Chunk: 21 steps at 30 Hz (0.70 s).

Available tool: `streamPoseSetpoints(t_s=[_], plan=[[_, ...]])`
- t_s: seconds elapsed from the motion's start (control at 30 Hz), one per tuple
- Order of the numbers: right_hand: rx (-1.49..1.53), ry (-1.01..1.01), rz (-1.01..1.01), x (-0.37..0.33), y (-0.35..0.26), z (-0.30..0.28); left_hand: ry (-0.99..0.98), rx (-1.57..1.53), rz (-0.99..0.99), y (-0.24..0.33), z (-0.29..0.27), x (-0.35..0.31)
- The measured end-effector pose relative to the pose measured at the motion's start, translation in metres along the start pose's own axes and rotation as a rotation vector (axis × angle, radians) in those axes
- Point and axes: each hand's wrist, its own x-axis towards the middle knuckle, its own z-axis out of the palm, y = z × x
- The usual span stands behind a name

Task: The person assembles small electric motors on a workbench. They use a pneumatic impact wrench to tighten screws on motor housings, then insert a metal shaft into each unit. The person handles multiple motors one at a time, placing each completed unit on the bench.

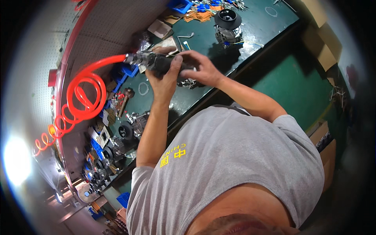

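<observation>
My left hand (166, 76) is wrapped around a dark air tool (159, 64), its thumb lying along the near side. A red coiled air hose (102, 61) joins the tool at its left end through a metal coupling (135, 58). My right hand (203, 68) closes around the tool's other end, fingers and thumb curled over it. The tip there is hidden by the fingers. Beneath my right hand, a metal part (188, 83) partly shows on the green bench. To the right stands a motor-like unit (228, 36) with a black round top (228, 18).
The green bench (266, 29) carries a hex key (186, 36), an orange cloth (199, 15), blue bins (180, 5) and clear rings (143, 89). More motor-like units (133, 127) line its left stretch. Cardboard boxes (323, 43) stand at the far right.
</observation>
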Motion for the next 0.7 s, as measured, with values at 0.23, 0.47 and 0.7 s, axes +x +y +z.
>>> streamPoseSetpoints(t_s=[0.23,0.47,0.7], plan=[[-0.463,0.215,0.337,-0.012,0.109,-0.093,-0.005,-0.1,-0.011,0.002,0.005,-0.001],[-0.187,-0.184,0.541,0.014,0.153,-0.097,-0.018,-0.096,-0.036,-0.004,0.017,0.002],[-0.412,-0.138,0.518,0.016,0.129,-0.095,-0.011,-0.067,-0.06,-0.007,0.024,0.002]])
